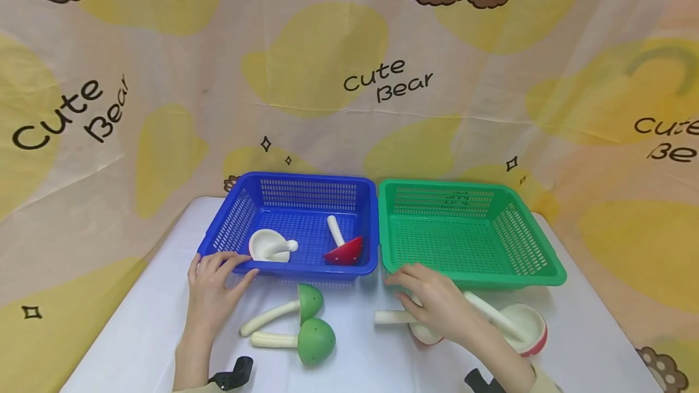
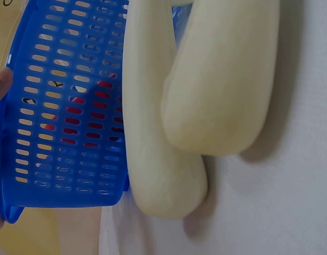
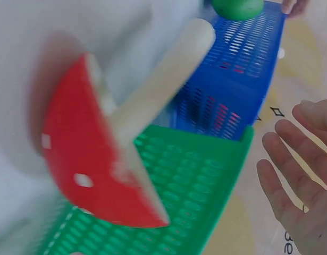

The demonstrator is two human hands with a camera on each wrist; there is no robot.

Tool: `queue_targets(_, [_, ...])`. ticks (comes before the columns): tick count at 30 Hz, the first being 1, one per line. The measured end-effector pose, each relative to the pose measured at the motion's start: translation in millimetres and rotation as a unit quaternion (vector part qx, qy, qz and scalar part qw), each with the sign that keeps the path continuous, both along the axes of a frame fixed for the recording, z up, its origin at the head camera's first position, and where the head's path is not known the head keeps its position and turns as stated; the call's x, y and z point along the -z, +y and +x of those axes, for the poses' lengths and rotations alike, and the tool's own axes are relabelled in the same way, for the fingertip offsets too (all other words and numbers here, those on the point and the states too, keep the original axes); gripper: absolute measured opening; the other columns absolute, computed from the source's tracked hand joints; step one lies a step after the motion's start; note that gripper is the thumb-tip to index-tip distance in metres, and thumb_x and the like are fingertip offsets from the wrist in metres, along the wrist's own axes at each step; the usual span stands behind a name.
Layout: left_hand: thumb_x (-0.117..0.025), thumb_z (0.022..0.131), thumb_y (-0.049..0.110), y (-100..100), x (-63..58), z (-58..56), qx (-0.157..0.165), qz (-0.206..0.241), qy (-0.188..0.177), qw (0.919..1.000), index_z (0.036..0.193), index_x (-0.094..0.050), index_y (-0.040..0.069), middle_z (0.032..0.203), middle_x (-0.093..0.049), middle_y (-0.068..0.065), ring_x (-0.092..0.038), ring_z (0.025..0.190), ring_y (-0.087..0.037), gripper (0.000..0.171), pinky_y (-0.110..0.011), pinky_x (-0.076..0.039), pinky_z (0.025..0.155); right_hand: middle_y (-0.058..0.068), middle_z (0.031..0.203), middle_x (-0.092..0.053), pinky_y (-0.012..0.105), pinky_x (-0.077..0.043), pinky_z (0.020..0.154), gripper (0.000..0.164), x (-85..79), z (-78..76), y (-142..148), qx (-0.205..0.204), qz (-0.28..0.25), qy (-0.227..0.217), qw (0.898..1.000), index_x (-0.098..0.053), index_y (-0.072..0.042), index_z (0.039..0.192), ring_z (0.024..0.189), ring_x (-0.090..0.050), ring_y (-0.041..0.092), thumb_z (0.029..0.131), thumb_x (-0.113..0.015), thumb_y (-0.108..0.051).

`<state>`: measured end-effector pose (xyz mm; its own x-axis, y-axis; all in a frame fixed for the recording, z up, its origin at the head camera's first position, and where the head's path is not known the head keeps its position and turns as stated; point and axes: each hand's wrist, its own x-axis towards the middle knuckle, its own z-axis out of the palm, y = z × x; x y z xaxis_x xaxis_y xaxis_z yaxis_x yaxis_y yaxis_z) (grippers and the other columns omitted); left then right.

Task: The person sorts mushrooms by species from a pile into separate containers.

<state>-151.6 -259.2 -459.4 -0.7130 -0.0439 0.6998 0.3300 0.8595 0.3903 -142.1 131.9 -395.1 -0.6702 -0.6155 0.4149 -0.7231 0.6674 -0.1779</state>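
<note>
My left hand (image 1: 212,293) rests at the front left corner of the blue basket (image 1: 317,270), fingers spread along the rim. Inside that basket lie a white-stemmed mushroom (image 1: 267,242) with its hollow underside up and a red-capped mushroom (image 1: 345,252). Two green mushrooms (image 1: 317,341) lie side by side on the table near this hand. My right hand (image 1: 434,302) hovers over a toy mushroom (image 1: 392,317) in front of the green basket (image 1: 475,279); in the right wrist view its fingers (image 3: 296,170) are spread, apart from the red-capped mushroom (image 3: 89,154).
Another red-capped mushroom (image 1: 526,326) lies on its cap at the right, partly behind my right forearm. Both baskets stand side by side at the back of the white-covered table (image 1: 136,326). A printed curtain (image 1: 327,47) hangs behind them.
</note>
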Motion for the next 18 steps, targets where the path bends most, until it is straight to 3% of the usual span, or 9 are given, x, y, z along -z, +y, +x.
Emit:
queue_targets(7, [-0.083,0.069,0.016,0.3,0.9,-1.0,0.003,-0.004,0.001,1.0000,0.094,-0.071,0.010,0.099,-0.065,-0.013,-0.053,0.101,-0.035,0.029,-0.067,-0.020,0.109,-0.009,0.100,-0.067,0.028,-0.056,0.075,0.032,17.2,9.2,11.6,0.009,0.023,0.015,1.000,-0.068,-0.019,0.107,0.091,-0.063,0.009,0.077,-0.074,-0.011])
queue_targets(18, [-0.083,0.069,0.016,-0.5,0.0,0.1,0.001,-0.005,0.003,1.0000,0.094,-0.071,0.009,0.099,-0.065,-0.013,-0.053,0.101,-0.035,0.028,-0.068,-0.021,0.107,-0.008,0.091,-0.065,0.027,-0.055,0.071,0.035,39.2,10.3,22.3,-0.018,0.055,0.090,0.994,-0.069,-0.016,0.103,0.082,-0.060,0.010,0.068,-0.076,-0.011])
